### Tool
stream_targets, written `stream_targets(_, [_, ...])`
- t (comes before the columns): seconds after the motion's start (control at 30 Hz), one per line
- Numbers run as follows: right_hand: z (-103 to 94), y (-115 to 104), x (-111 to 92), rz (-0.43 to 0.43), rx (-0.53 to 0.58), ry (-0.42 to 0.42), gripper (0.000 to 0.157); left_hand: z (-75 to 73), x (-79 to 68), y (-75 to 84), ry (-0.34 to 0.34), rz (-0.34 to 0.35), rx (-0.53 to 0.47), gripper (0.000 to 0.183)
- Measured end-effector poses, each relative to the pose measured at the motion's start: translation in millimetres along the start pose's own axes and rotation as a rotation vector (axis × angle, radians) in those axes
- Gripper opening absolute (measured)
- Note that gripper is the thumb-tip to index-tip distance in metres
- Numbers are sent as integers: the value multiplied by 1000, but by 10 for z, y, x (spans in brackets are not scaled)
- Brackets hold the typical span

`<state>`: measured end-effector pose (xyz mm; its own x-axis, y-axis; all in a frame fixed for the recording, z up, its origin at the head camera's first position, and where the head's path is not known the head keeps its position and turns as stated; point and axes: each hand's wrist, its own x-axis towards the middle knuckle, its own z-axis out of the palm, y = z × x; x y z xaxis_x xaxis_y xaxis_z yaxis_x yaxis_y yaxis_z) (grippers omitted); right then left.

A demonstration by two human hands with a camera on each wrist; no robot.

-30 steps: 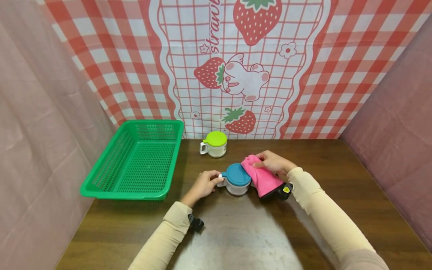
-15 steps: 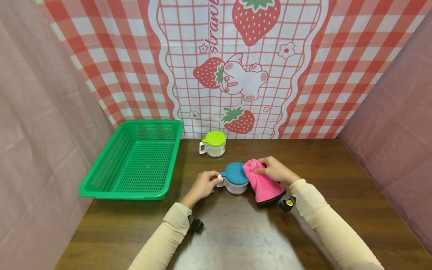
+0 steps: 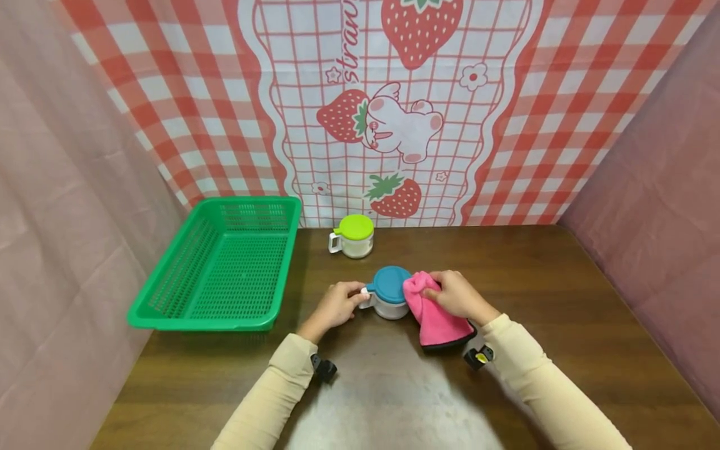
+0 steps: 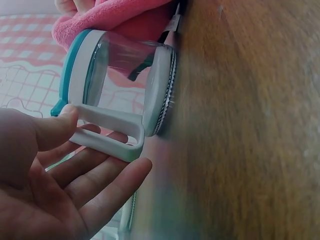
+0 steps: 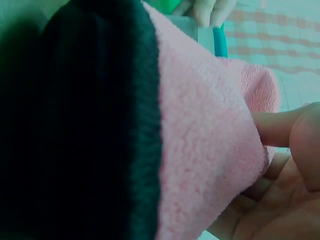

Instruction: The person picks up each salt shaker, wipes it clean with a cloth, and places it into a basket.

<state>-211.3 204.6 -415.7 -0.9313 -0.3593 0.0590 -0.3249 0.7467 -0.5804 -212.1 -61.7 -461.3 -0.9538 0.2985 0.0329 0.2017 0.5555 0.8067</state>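
I register the green basket at far left on the table. The left hand pinches the white handle. Behind stands the green-lidded jar; nearer, upright, the blue-lidded jar. At its right side, the right hand grasps the pink cloth.

A pink cloth with a fuzzy pile fills the middle of the view, bordered along its left side by a dark trim with a ribbed look. Beyond that trim, most of the left part is deep shadow, too dark to read. From the right edge, the right hand pinches the cloth, its thumb on the near face and its fingers partly hidden behind the fabric. At the top, fingers of the left hand show beside a jar, pale with a teal edge and partly covered by the cloth. A bright green patch lies left of those fingers, and a pale red-and-white checked backdrop spreads across the upper right.
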Motion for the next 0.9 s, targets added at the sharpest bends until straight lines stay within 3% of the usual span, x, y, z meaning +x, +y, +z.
stream_targets(0.3, [136,-134,-150,1,-123,122,13,-3,15,2,-10,-15,-14,23])
stream_targets(0.53, [252,-256,-265,-14,-154,238,10,-10,4,29,-24,7,-4,18])
stream_targets(0.9, [424,-429,-348,-58,-215,277,23,-38,14,31,-36,39,19,15])
